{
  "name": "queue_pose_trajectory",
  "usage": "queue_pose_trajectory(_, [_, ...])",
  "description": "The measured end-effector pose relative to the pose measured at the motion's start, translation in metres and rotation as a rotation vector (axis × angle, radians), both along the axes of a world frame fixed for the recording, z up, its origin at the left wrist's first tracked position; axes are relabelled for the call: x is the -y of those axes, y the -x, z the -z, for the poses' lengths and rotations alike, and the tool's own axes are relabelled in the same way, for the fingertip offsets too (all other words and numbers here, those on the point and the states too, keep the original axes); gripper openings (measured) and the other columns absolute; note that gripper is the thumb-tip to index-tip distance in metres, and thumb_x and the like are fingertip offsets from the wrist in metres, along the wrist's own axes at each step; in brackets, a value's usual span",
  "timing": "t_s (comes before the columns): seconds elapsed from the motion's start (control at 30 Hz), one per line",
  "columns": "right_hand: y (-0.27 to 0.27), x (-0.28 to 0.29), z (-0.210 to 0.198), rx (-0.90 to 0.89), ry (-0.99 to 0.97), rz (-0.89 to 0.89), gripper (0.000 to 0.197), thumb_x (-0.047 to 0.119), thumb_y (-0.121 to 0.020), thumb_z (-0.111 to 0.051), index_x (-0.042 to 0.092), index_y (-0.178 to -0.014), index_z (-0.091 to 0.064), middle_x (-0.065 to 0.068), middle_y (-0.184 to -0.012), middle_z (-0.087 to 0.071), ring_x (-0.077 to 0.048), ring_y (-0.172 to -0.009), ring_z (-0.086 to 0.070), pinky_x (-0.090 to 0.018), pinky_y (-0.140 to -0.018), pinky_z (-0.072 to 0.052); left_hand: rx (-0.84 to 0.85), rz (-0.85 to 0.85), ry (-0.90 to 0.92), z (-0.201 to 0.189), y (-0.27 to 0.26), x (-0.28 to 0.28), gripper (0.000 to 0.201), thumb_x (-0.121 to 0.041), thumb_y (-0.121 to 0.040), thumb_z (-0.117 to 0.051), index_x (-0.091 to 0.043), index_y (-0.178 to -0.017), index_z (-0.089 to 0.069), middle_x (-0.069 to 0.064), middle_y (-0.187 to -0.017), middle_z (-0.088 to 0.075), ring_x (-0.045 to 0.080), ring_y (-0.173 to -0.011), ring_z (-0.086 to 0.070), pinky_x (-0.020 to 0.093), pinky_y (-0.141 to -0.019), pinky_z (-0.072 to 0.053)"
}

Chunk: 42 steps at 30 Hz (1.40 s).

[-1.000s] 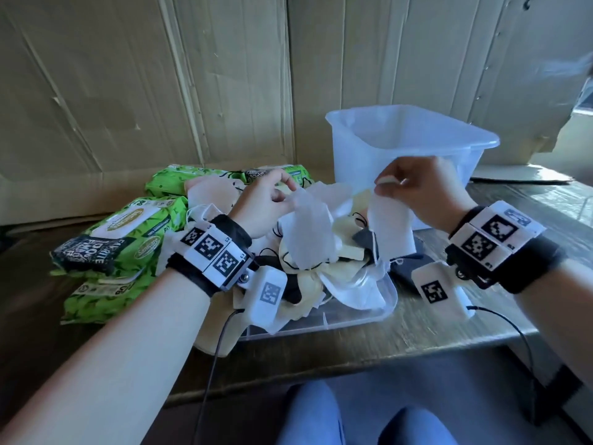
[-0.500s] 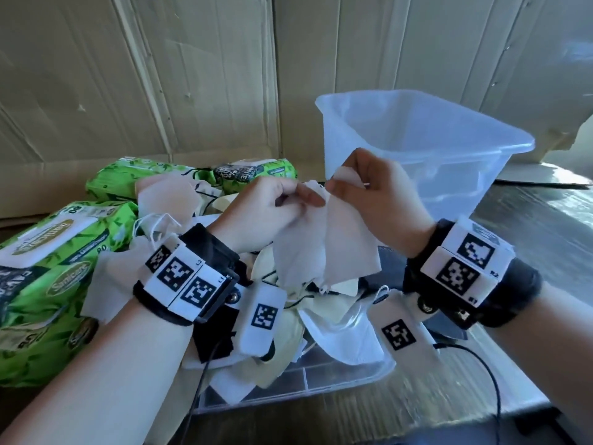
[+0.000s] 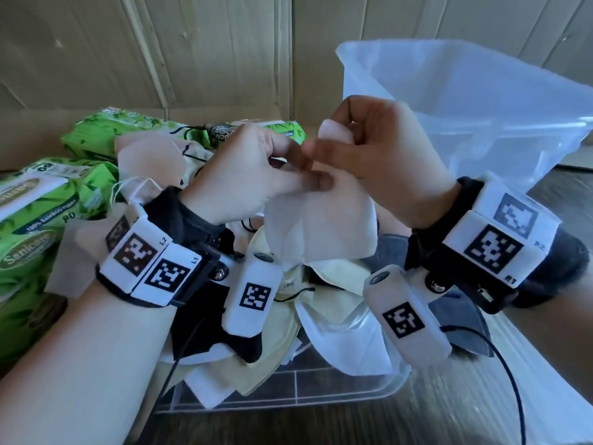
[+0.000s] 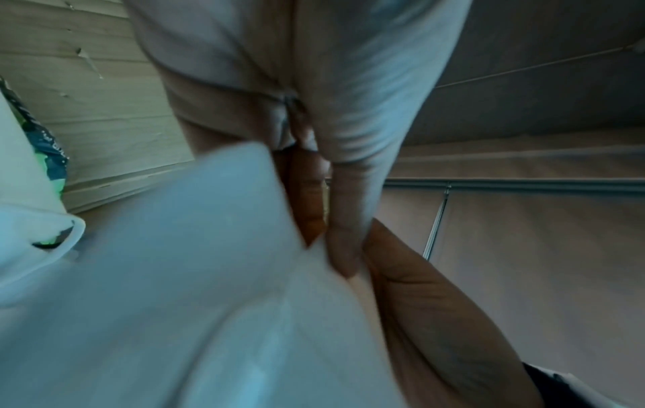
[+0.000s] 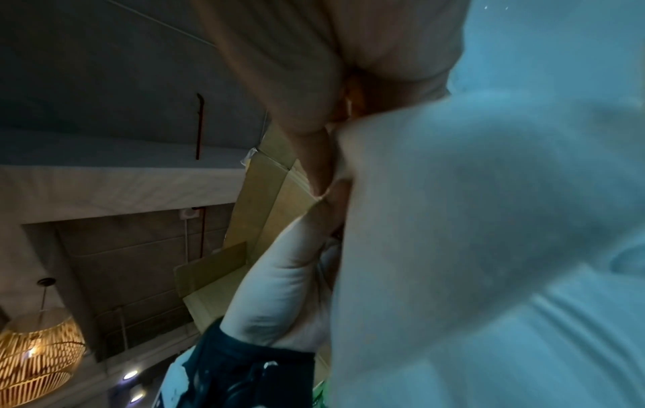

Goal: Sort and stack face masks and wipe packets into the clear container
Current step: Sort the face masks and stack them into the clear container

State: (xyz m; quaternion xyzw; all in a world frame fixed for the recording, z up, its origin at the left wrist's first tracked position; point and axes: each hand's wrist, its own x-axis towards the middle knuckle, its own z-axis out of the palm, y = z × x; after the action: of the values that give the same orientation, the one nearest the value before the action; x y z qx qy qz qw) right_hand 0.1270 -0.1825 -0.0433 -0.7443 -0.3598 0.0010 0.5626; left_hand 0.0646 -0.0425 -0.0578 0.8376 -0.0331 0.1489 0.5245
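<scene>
A white face mask point(image 3: 317, 226) hangs between both hands above the pile. My left hand point(image 3: 253, 171) pinches its upper edge from the left, and my right hand point(image 3: 375, 155) grips its top, with a white corner poking out above the fingers. In the left wrist view the white mask point(image 4: 195, 289) fills the lower frame under my left fingers point(image 4: 349, 220). In the right wrist view the same mask point(image 5: 488, 248) covers the right side. A heap of white, pale yellow and black masks point(image 3: 308, 319) lies below. The clear container point(image 3: 465, 101) stands behind my right hand. Green wipe packets point(image 3: 41, 220) lie at the left.
The mask heap rests on a flat clear lid point(image 3: 321, 393) on the wooden table point(image 3: 401, 425). Cardboard panels point(image 3: 192, 43) form the back wall. More green packets point(image 3: 128, 130) sit at the back left. A black cable point(image 3: 513, 380) trails from my right wrist.
My hands have come together: each held its own white mask a second ago, now both hold white mask material at one spot. The view moved closer and lower.
</scene>
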Motion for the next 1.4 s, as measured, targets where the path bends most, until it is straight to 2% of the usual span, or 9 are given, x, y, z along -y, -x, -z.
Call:
queue_pose_trajectory(0.13, [-0.001, 0.008, 0.005, -0.01, 0.148, -0.035, 0.031, 0.014, -0.067, -0.08, 0.012, -0.085, -0.055, -0.027, -0.088, -0.062, -0.026, -0.07, -0.053, -0.041, -0.061, -0.047, -0.024, -0.071, -0.059, 0.002, -0.001, -0.001, 0.012, -0.017, -0.071, -0.079, -0.02, -0.064, -0.07, -0.012, -0.057, -0.065, -0.003, -0.054, -0.049, 0.012, -0.056, -0.04])
queue_pose_trajectory(0.23, [-0.005, 0.02, 0.002, 0.018, 0.229, 0.02, 0.036, 0.003, -0.062, -0.079, 0.013, -0.088, -0.056, -0.021, -0.088, -0.064, -0.038, -0.082, -0.062, -0.05, -0.07, -0.053, 0.002, -0.144, -0.073, -0.001, 0.002, -0.004, 0.011, -0.019, -0.077, -0.074, -0.022, -0.067, -0.069, -0.017, -0.061, -0.066, -0.004, -0.06, -0.054, 0.013, -0.065, -0.045])
queue_pose_trajectory(0.4, [-0.007, 0.032, -0.009, 0.17, 0.018, 0.36, 0.03, 0.004, -0.06, -0.065, 0.029, -0.065, -0.049, 0.007, -0.061, -0.052, -0.019, -0.063, -0.051, -0.039, -0.061, -0.048, 0.082, -0.193, -0.031, -0.011, 0.01, -0.005, 0.009, -0.027, -0.086, -0.064, -0.03, -0.081, -0.071, -0.013, -0.091, -0.071, 0.004, -0.096, -0.063, 0.035, -0.098, -0.046])
queue_pose_trajectory(0.6, [0.026, 0.022, -0.017, 0.22, 0.408, 0.012, 0.013, 0.006, -0.075, -0.067, 0.011, -0.067, -0.058, 0.002, -0.056, -0.046, -0.006, -0.054, -0.037, -0.021, -0.052, -0.031, 0.065, -0.001, 0.064, -0.018, 0.023, -0.002, 0.033, -0.048, -0.071, -0.066, -0.021, -0.091, -0.07, -0.006, -0.093, -0.072, 0.006, -0.089, -0.067, 0.019, -0.084, -0.048])
queue_pose_trajectory(0.67, [0.029, 0.017, -0.019, 0.201, 0.455, -0.079, 0.023, 0.01, -0.079, -0.068, 0.015, -0.061, -0.055, 0.005, -0.055, -0.038, -0.005, -0.052, -0.031, -0.018, -0.049, -0.027, 0.049, 0.033, 0.01, -0.019, 0.027, -0.007, 0.045, -0.051, -0.055, -0.08, -0.026, -0.091, -0.072, -0.003, -0.095, -0.073, 0.015, -0.093, -0.068, 0.03, -0.088, -0.05])
queue_pose_trajectory(1.03, [0.029, 0.013, -0.003, -0.061, 0.11, 0.045, 0.024, 0.004, -0.075, -0.074, 0.016, -0.062, -0.057, 0.014, -0.044, -0.051, 0.002, -0.041, -0.043, -0.01, -0.044, -0.033, 0.034, -0.106, 0.123, -0.019, 0.03, -0.027, 0.005, -0.019, -0.069, -0.081, -0.018, -0.07, -0.075, 0.004, -0.078, -0.074, 0.018, -0.076, -0.065, 0.045, -0.089, -0.05])
queue_pose_trajectory(1.13, [0.025, 0.015, -0.001, -0.082, -0.317, 0.116, 0.013, 0.011, -0.078, -0.067, 0.018, -0.072, -0.058, 0.005, -0.067, -0.059, -0.009, -0.064, -0.052, -0.022, -0.061, -0.041, 0.034, -0.048, 0.129, -0.021, 0.032, -0.027, 0.035, -0.052, -0.065, -0.074, -0.019, -0.076, -0.077, 0.019, -0.09, -0.072, 0.025, -0.089, -0.067, 0.044, -0.095, -0.047])
queue_pose_trajectory(1.23, [0.024, 0.024, -0.009, -0.08, -0.573, 0.111, 0.01, 0.014, -0.075, -0.069, 0.021, -0.072, -0.063, 0.003, -0.071, -0.058, -0.013, -0.068, -0.05, -0.025, -0.059, -0.039, 0.001, -0.05, 0.223, -0.026, 0.036, -0.025, 0.056, -0.067, -0.076, -0.049, -0.018, -0.072, -0.077, 0.011, -0.087, -0.074, 0.029, -0.087, -0.069, 0.044, -0.088, -0.051])
queue_pose_trajectory(1.4, [0.044, 0.035, -0.025, -0.082, -0.086, -0.263, 0.048, -0.005, -0.064, -0.073, 0.019, -0.102, -0.058, 0.006, -0.056, -0.064, -0.003, -0.05, -0.056, -0.013, -0.049, -0.044, -0.097, 0.069, 0.283, -0.03, 0.038, -0.024, 0.075, -0.075, -0.077, -0.029, -0.017, -0.075, -0.077, 0.01, -0.087, -0.074, 0.023, -0.078, -0.069, 0.035, -0.073, -0.049])
